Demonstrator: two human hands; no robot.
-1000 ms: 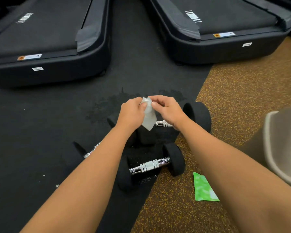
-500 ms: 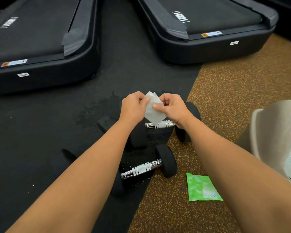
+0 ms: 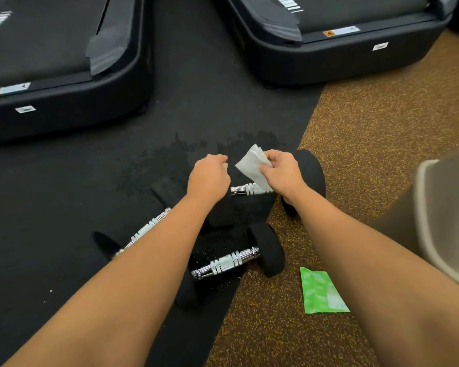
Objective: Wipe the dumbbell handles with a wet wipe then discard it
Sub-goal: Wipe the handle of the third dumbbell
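White and creased, the wipe (image 3: 251, 165) hangs in the air above the far dumbbell (image 3: 309, 176), pinched at its right edge by the thumb and fingers of the right hand (image 3: 284, 173). The left hand (image 3: 210, 176) is just beside it, not touching, its fingers curled into a fist on nothing. Below the wipe, the far dumbbell's ribbed chrome handle shows only in part, because the right wrist covers its right end. The near dumbbell (image 3: 231, 262) lies between the forearms with its handle bare and open to reach. A third dumbbell (image 3: 146, 231) runs under the left forearm, mostly hidden. All three sit where the black mat (image 3: 64, 194) meets the speckled brown floor (image 3: 382, 128). A green packet (image 3: 321, 292) lies flat near the right forearm. A beige bin (image 3: 445, 221) is cut off at the right edge. Two black treadmills (image 3: 64, 75) close the far side.
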